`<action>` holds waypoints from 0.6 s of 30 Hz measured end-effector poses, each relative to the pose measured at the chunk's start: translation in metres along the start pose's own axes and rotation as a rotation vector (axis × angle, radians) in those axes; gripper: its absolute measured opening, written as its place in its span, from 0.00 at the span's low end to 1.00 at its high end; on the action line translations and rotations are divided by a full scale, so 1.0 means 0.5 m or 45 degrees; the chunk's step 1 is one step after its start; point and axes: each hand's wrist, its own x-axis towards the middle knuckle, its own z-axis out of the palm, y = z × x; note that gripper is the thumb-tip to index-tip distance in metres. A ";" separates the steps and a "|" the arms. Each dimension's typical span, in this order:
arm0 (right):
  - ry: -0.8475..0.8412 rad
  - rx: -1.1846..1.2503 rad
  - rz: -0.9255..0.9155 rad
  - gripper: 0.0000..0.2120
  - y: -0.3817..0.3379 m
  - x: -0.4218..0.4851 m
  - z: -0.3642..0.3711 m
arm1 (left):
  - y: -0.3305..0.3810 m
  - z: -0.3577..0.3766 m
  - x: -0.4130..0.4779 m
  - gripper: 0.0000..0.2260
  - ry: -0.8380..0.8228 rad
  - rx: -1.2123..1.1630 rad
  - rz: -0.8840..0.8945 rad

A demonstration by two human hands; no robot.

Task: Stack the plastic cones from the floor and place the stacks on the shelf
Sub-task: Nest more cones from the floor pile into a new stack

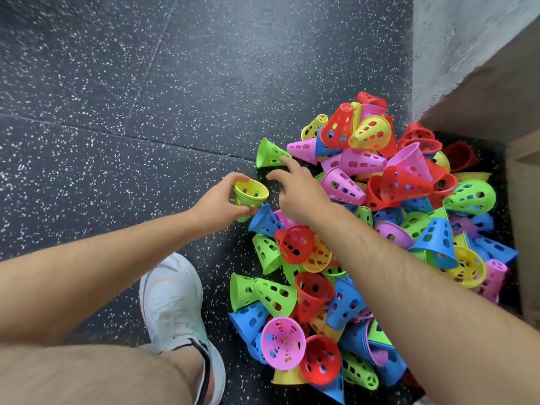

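Okay, left hand (220,201) at 9 o'clock of centre grips a yellow cone (252,194), mouth tilted up. Right hand (301,194) is just beside it, fingers spread wide and holding nothing, index fingertip at the narrow end of a green cone (268,153) lying on its side at 12 o'clock. Cone pile (409,229) fills 4 o'clock on the speckled floor (146,97). White shoe (172,302) at 7 o'clock.

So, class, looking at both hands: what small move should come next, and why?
Probably the right hand should pinch the green cone lying by its index finger. That hand is spread and holds nothing, while the left hand grips a yellow cone, open end up, ready for another.
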 end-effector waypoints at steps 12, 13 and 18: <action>0.165 -0.514 -0.022 0.26 -0.014 0.149 -0.046 | -0.016 -0.047 0.028 0.30 0.067 0.029 -0.032; 0.192 -0.493 -0.030 0.21 -0.009 0.145 -0.049 | -0.018 -0.048 0.031 0.30 0.068 0.029 -0.033; 0.407 0.009 -0.046 0.08 0.029 0.119 -0.026 | -0.018 -0.047 0.032 0.33 0.066 0.007 -0.021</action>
